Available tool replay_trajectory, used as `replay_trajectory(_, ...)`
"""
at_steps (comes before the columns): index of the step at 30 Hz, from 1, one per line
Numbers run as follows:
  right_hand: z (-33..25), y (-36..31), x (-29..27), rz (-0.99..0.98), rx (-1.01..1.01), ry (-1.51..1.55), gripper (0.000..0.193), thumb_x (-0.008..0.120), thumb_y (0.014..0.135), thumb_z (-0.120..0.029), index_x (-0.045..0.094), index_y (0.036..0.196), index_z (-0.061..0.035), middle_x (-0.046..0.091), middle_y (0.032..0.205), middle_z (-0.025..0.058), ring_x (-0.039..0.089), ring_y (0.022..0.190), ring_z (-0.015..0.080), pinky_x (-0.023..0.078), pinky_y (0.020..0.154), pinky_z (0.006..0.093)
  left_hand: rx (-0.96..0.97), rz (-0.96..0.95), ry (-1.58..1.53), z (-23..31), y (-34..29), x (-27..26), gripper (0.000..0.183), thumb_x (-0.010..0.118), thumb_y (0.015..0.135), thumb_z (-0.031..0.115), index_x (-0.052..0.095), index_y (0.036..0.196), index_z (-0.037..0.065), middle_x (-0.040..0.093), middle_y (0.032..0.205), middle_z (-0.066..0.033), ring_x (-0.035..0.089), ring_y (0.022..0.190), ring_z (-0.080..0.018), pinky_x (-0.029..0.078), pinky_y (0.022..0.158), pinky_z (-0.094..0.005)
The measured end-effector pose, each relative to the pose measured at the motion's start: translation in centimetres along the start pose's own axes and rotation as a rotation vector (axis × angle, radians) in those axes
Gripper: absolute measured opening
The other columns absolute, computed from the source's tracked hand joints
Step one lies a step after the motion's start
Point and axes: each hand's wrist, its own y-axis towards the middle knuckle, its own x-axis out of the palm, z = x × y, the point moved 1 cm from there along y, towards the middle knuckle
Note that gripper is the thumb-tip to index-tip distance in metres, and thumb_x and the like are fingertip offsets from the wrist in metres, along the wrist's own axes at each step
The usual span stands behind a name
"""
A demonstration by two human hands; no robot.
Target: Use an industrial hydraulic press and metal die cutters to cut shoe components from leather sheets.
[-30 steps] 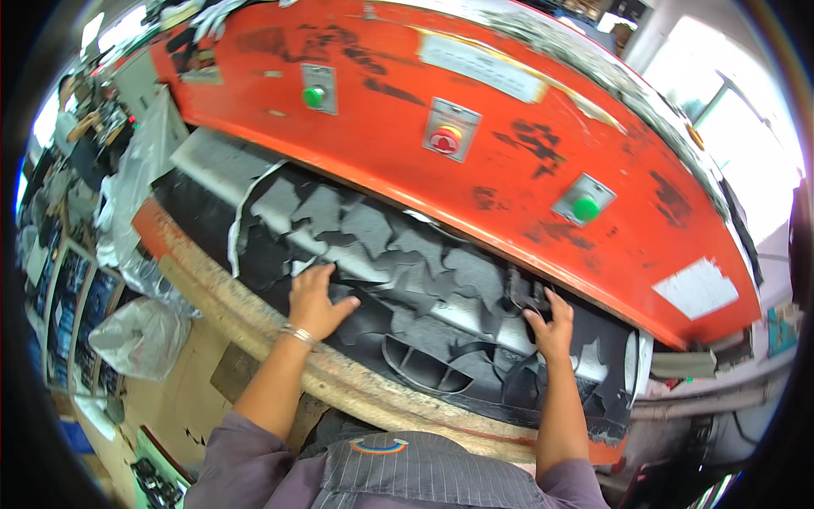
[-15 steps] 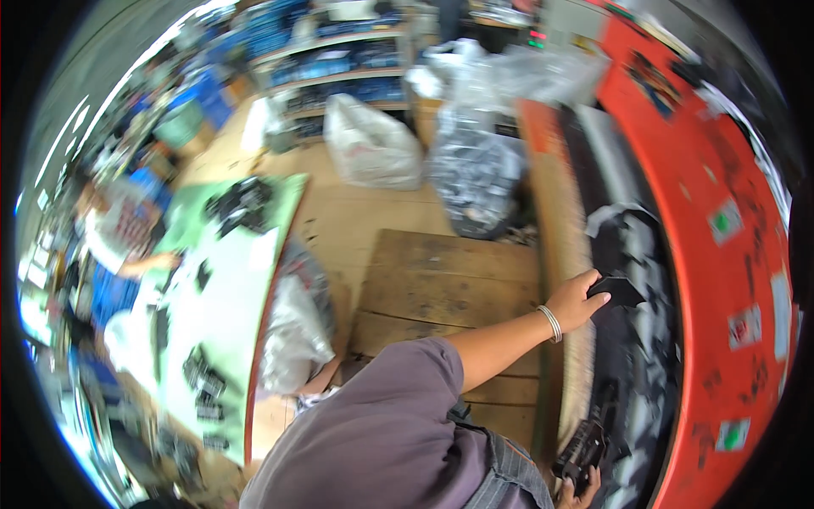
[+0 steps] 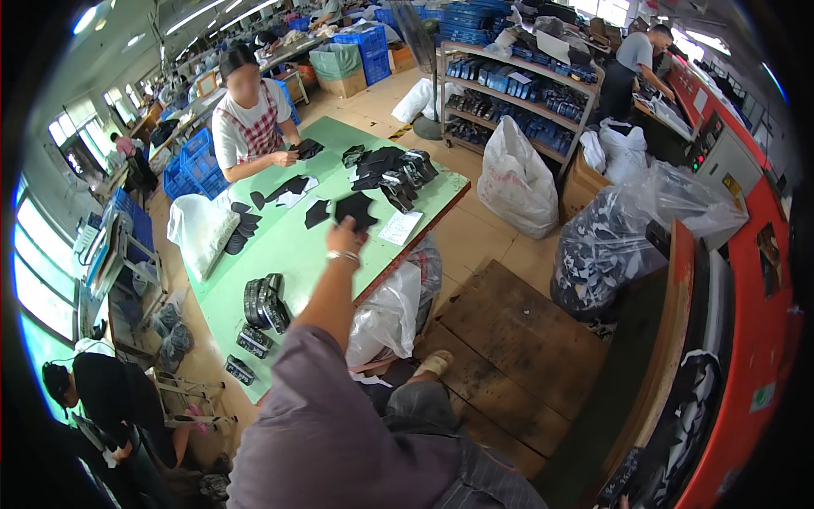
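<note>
My left hand (image 3: 346, 241), with bangles at the wrist, reaches over the green-topped table (image 3: 292, 327). Its fingers pinch a black cut piece (image 3: 356, 209), angular in outline, held at or just above the tabletop. Another dark cut piece (image 3: 317, 214) lies to its left, and a white paper slip (image 3: 400, 227) with writing lies to its right. Beyond them is a heap of black pieces (image 3: 381, 168). Of my right hand (image 3: 625, 502) only a sliver shows at the lower edge, beside a dark object by the red machine; its fingers are hidden.
Across the table a co-worker (image 3: 250, 127) handles a dark piece. Several black cutting dies (image 3: 264, 304) stand near the table's close end. The red machine (image 3: 750, 365) is on my right, with a wooden platform (image 3: 509, 339) between. White sacks (image 3: 519, 182) and a loaded rack (image 3: 521, 81) stand behind.
My left hand has swung from the red machine on the right to the green table on the left, carrying a black piece. The view has turned left; my right hand has nearly left it.
</note>
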Motion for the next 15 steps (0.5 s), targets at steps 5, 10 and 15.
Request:
replay_trajectory(5,-6.2,7.5,11.0,-0.399,-0.138,0.010,0.031,0.069,0.082,-0.006,0.059,0.112,-0.0023,0.052,0.126,0.0167,0.052,0.111,0.0307,0.042,0.095,0.0387,0.397,0.239,0.927,5.8,11.6,-3.6,0.084,0.074,0.074,0.045,0.042,0.131,-0.008,0.055,0.124,-0.0271,0.053,0.116,-0.0407,0.042,0.097,-0.0431)
replay_trajectory(10,-13.7,13.0,28.4,-0.804,-0.337,-0.110,0.048,0.082,0.056,-0.022,0.064,0.098,-0.0052,0.059,0.119,0.0181,0.055,0.104,0.0297,0.041,0.094,0.0398,0.144,-0.777,1.198,-1.5,3.7,4.5,0.051,0.067,0.085,0.040,0.059,0.123,0.006,0.066,0.112,-0.0115,0.062,0.104,-0.0240,0.049,0.089,-0.0349)
replay_trajectory(15,-20.3,17.0,47.4,-1.316,-0.593,-0.088,0.046,0.086,0.061,-0.020,0.066,0.100,-0.0066,0.063,0.110,0.0133,0.057,0.097,0.0281,0.046,0.085,0.0378,0.255,-1.477,0.590,-2.6,-3.1,8.6,0.053,0.072,0.082,0.036,0.056,0.122,0.005,0.053,0.128,-0.0196,0.050,0.120,-0.0354,0.041,0.101,-0.0429)
